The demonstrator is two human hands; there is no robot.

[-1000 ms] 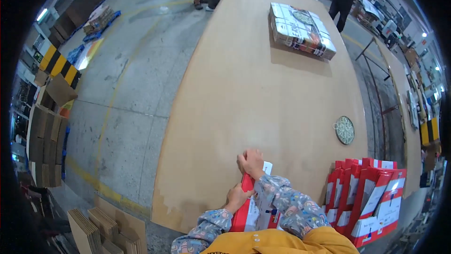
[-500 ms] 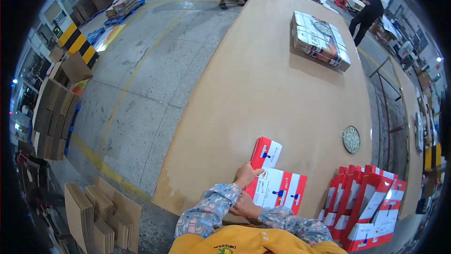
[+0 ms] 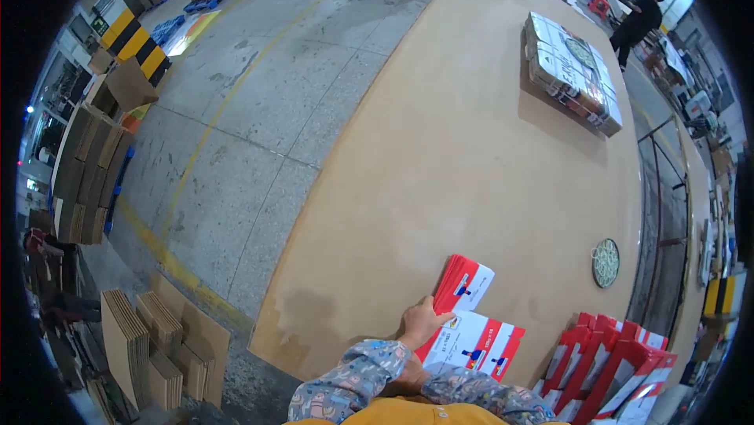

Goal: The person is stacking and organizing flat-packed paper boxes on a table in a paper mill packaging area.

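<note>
A small stack of flattened red-and-white cartons point(image 3: 488, 342) lies near the table's front edge, its narrow upper part point(image 3: 463, 283) showing several layered red edges. My left hand point(image 3: 425, 323) grips the stack at its left side, thumb on top of the white panel. Below it, my right hand point(image 3: 411, 379) is at the stack's lower left corner, partly behind the left sleeve, with its fingers hidden. More flat red-and-white cartons point(image 3: 601, 362) stand on edge in a leaning row to the right.
A dish of pale rubber bands point(image 3: 605, 263) sits near the right table edge. Farther off on the tan table point(image 3: 440, 158) lies a string-tied bundle of printed sheets point(image 3: 572, 71). Brown cardboard stacks point(image 3: 161, 350) stand at left. A person in dark clothes point(image 3: 638, 23) is beyond the table.
My view has tilted, so the table's things sit lower and farther right. Both hands stay at the carton stack; the left sleeve now covers more of my right hand.
</note>
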